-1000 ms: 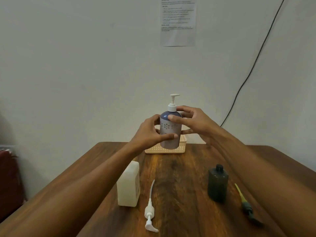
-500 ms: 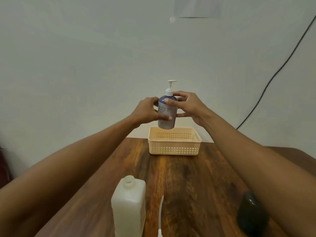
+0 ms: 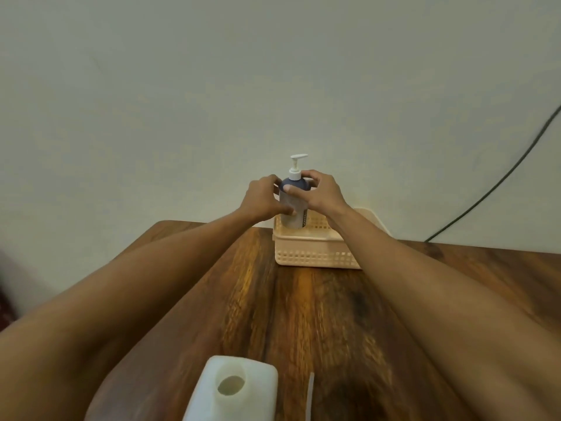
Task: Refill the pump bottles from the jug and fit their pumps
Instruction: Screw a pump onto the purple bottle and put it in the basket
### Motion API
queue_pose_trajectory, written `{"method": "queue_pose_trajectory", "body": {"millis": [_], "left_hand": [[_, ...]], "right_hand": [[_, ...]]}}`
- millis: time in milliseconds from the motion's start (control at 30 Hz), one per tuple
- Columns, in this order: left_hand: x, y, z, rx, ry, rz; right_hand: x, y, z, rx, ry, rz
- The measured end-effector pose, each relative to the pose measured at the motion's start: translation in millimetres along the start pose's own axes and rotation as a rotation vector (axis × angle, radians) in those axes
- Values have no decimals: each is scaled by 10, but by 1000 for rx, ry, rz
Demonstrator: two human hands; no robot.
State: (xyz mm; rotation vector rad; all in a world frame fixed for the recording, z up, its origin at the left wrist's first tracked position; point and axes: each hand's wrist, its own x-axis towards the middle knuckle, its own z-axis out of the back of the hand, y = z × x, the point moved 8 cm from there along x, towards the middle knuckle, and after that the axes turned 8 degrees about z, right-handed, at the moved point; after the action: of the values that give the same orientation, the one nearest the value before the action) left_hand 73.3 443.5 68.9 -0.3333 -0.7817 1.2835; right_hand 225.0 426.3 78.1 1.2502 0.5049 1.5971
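A blue-and-white pump bottle [image 3: 294, 208] with its white pump [image 3: 296, 165] fitted stands upright inside the cream basket [image 3: 315, 256] at the far end of the table. My left hand [image 3: 263, 199] grips the bottle's left side and my right hand [image 3: 321, 191] holds its right shoulder. The white jug [image 3: 236, 390], cap off and mouth open, stands at the near edge. Beside it lies the thin tube of a loose pump [image 3: 310, 396], mostly cut off by the frame.
The wooden table [image 3: 303, 314] runs from me to a plain wall. A black cable [image 3: 498, 183] hangs down the wall at the right, behind the table. Something dark red shows at the far left edge.
Both hands carried the bottle forward and lowered it into the basket. My head tilted down, so the dark bottle and green pump at the right left the view.
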Motion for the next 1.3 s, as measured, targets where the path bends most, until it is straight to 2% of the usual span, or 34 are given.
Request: {"method": "queue_pose_trajectory", "body": {"millis": [300, 833, 1100, 1300], "left_hand": [[153, 276, -254, 91, 65, -13], [115, 326, -395, 91, 77, 35], [-56, 198, -164, 115, 99, 37], [-454, -224, 317, 104, 69, -26]], "right_hand": [[103, -465, -276, -13, 21, -53], [26, -497, -278, -114, 135, -105], [-43, -373, -15, -150, 173, -128], [-288, 103, 486, -213, 156, -88]]}}
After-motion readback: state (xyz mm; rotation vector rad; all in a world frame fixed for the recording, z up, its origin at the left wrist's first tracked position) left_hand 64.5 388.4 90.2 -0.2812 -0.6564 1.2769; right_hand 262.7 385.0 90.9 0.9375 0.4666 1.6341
